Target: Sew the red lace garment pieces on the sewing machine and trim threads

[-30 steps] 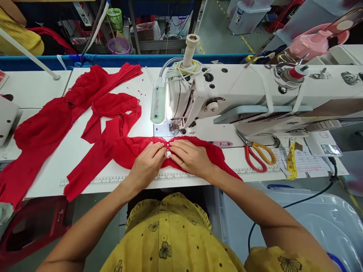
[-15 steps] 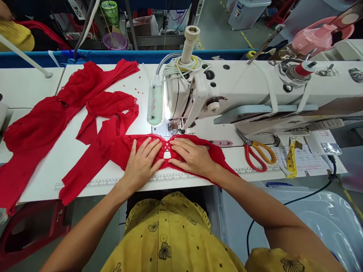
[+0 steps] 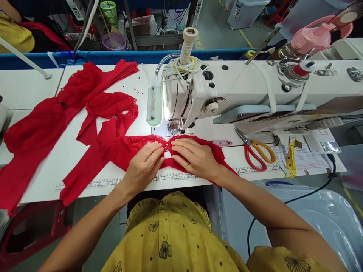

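Note:
A red lace bra [image 3: 124,145] lies spread along the front of the white sewing table, just before the needle area of the sewing machine [image 3: 181,94]. My left hand [image 3: 146,162] has its fingers bunched together on the lace at the left of the crossed centre piece. On the other side of that centre, my right hand [image 3: 197,156] rests arched over the fabric, its fingertips pressing the lace edge. The lace under my fingertips is partly hidden. Above my left hand glows a small lamp [image 3: 154,104].
More red garments [image 3: 42,117] are heaped at the left. To the right lie scissors [image 3: 256,151], a yellow tape measure [image 3: 291,158] and a paper sheet. A pink seam ripper-like tool [image 3: 222,143] lies behind my right hand. A printed ruler [image 3: 102,183] runs along the front edge.
My left fingers, flat and spread before, have drawn together at the bra's centre. My right hand has arched slightly. The crossed centre piece looks narrower.

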Available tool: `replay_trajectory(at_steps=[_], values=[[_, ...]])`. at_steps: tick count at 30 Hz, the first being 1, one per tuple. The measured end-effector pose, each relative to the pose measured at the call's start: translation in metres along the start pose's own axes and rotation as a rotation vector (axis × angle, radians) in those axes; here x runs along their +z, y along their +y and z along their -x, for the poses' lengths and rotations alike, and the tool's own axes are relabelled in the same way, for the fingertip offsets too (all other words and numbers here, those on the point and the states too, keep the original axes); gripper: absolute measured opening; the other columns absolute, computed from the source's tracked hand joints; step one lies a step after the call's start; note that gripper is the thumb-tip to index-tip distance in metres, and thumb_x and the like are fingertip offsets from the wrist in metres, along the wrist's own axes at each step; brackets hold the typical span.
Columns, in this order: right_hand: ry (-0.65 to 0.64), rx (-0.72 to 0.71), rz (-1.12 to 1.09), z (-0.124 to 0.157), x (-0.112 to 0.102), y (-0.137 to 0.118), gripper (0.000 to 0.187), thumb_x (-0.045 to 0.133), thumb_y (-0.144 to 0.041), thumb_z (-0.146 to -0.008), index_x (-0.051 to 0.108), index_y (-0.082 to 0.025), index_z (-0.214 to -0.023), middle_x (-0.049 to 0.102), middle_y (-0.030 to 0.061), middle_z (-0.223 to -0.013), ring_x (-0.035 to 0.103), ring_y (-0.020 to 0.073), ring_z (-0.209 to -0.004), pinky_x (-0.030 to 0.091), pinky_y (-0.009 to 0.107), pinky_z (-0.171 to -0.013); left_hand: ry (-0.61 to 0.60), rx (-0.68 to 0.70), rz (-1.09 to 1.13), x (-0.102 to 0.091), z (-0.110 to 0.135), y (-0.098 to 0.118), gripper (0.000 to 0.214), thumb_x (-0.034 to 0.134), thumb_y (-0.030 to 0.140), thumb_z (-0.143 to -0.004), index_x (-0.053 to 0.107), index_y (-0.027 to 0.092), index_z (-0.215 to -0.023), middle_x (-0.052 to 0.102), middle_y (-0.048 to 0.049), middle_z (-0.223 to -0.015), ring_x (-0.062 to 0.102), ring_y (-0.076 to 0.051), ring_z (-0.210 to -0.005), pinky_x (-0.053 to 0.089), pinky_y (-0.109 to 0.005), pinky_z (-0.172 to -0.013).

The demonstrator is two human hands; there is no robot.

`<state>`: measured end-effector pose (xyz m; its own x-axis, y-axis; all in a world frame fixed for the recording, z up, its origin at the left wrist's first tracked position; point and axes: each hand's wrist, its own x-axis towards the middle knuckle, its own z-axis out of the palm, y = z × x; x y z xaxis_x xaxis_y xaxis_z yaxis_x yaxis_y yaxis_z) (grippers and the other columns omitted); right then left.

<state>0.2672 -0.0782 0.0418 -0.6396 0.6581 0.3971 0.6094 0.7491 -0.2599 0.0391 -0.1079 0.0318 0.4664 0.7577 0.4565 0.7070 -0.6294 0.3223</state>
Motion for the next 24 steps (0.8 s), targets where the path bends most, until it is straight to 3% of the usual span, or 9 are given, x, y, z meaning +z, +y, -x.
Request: replay_trajectory(at_steps=[2, 5, 7, 13, 24], values=[[-0.04, 0.009, 0.03, 0.0, 0.002, -0.001, 0.036, 0.053, -0.039, -0.1, 0.067, -0.014, -0.122, 0.07, 0.0101, -0.127, 0.064, 0.0233, -0.119, 0.062, 0.032, -0.077, -0.071, 0.007, -0.01, 0.002, -0.001, -0.002, 0.036, 0.054, 0.024, -0.098, 0.057, 0.012, -0.132, 0.066, -0.0141, -0.132, 0.058, -0.024, -0.129, 0.045, -0.044, -0.114], [-0.125, 0.0, 0.07, 0.002, 0.007, 0.002, 0.054, 0.051, -0.05, -0.099, 0.059, -0.011, -0.135, 0.063, 0.0144, -0.137, 0.059, 0.0276, -0.127, 0.062, 0.033, -0.071, -0.246, -0.055, -0.13, 0.006, 0.0, -0.007, 0.056, 0.052, 0.042, -0.099, 0.045, 0.014, -0.147, 0.053, -0.0147, -0.149, 0.044, -0.034, -0.142, 0.032, -0.06, -0.118], [-0.161, 0.003, 0.072, 0.004, 0.009, 0.004, 0.059, 0.05, -0.053, -0.099, 0.056, -0.01, -0.139, 0.06, 0.0153, -0.141, 0.057, 0.0284, -0.129, 0.062, 0.034, -0.072, -0.303, -0.09, -0.179, 0.006, 0.002, -0.01, 0.065, 0.049, 0.051, -0.098, 0.038, 0.017, -0.153, 0.045, -0.0123, -0.156, 0.036, -0.035, -0.147, 0.024, -0.064, -0.12], [-0.21, 0.024, 0.067, 0.005, 0.007, 0.006, 0.064, 0.047, -0.056, -0.099, 0.05, -0.011, -0.145, 0.056, 0.0147, -0.146, 0.055, 0.0291, -0.132, 0.061, 0.033, -0.069, -0.347, -0.1, -0.196, 0.005, 0.005, -0.015, 0.07, 0.043, 0.056, -0.099, 0.031, 0.019, -0.156, 0.037, -0.008, -0.161, 0.03, -0.032, -0.15, 0.015, -0.06, -0.124], [-0.194, 0.007, 0.049, 0.007, 0.008, 0.007, 0.065, 0.05, -0.057, -0.098, 0.049, -0.012, -0.145, 0.055, 0.0144, -0.147, 0.053, 0.0289, -0.133, 0.063, 0.036, -0.074, -0.328, -0.085, -0.161, 0.003, 0.004, -0.017, 0.072, 0.049, 0.055, -0.096, 0.031, 0.021, -0.157, 0.039, -0.0101, -0.159, 0.032, -0.033, -0.149, 0.015, -0.061, -0.123]])
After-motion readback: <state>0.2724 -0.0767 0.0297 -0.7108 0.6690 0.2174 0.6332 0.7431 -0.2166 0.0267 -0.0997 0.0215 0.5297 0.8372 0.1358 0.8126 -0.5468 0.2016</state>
